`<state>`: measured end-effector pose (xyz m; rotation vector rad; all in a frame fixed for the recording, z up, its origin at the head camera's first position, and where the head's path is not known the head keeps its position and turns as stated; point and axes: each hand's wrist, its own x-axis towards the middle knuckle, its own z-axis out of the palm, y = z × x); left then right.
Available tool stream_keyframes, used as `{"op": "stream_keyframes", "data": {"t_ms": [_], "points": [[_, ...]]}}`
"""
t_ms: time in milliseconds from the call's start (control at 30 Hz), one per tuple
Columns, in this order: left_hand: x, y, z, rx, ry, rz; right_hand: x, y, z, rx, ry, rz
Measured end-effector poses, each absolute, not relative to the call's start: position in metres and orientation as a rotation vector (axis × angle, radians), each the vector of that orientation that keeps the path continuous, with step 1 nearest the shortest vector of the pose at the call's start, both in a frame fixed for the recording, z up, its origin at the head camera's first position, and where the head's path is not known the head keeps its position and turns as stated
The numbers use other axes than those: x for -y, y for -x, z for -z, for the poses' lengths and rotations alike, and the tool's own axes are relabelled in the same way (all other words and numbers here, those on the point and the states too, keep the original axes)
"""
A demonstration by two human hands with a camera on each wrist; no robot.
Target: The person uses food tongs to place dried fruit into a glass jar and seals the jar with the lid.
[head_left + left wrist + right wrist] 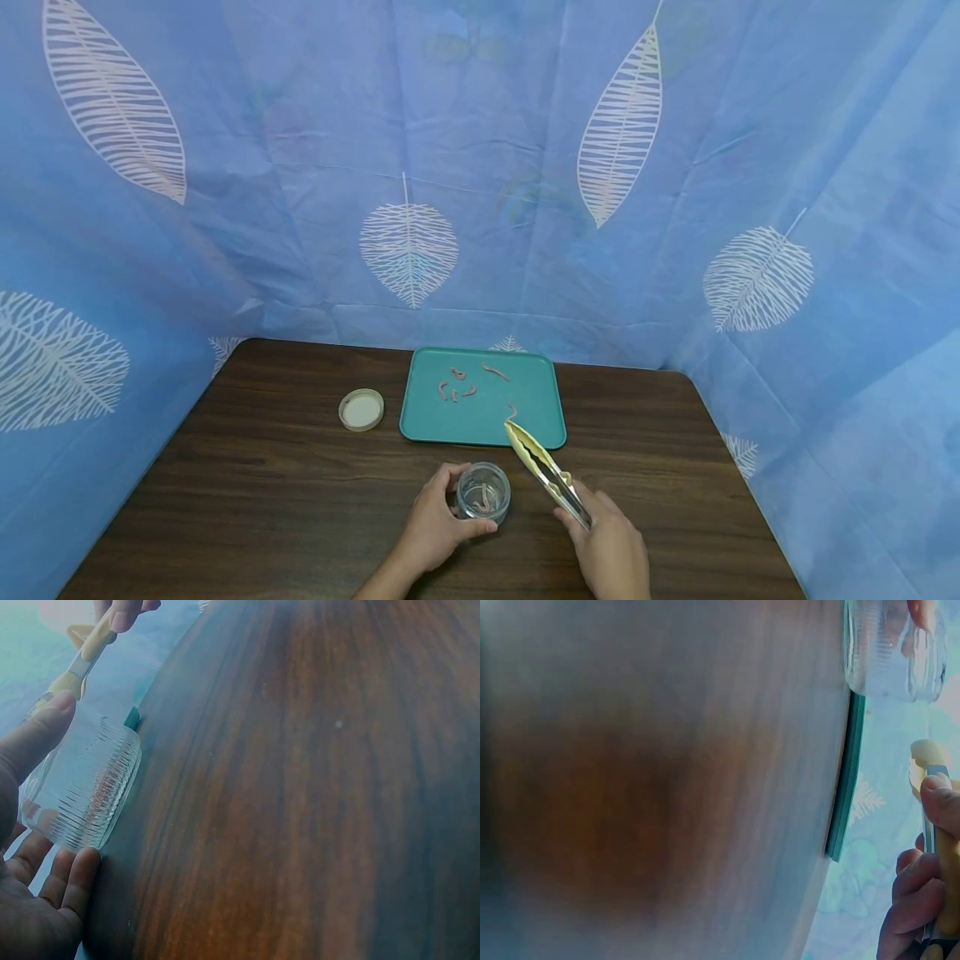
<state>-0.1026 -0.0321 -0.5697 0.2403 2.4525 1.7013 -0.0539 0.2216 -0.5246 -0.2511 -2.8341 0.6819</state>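
Note:
My left hand (437, 521) grips a clear ribbed jar (495, 477) on the table, thumb on the near side and fingers round the far side. Several pink worm-like pieces lie in the jar's bottom. In my right hand (613, 546) is a pair of tongs (553, 479) with cream-yellow tips, slanting up and left over the near edge of the teal tray (465, 429). One thin pink piece (512, 410) shows right at the tongs' tips. Several more pink pieces lie on the tray, among them a longer strand (495, 372) near the back. The right wrist view shows fingers wrapped round the tongs (930, 769).
A round lid (362, 410) with a pale inner face lies left of the tray. All this stands on a dark wood-grain table (285, 483) with rounded back corners. Blue cloth (480, 275) with white leaf prints hangs behind it and at both sides.

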Motion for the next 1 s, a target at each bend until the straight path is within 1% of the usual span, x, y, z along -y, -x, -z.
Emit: {"op": "stream_keyframes", "data": {"t_ms": [300,567,1000], "points": [[0.032,0.102,0.570,-2.451,-0.236,-1.705,-0.213,0.039,0.521,2.850,0.292,-0.662],[0.032,0.103,0.568,-2.434,-0.245,-1.713,-0.210,0.022,0.519,2.835,0.187,-0.657],[0.033,0.103,0.568,-2.419,-0.245,-1.712,-0.215,0.000,0.524,2.791,0.059,-0.489]]}}
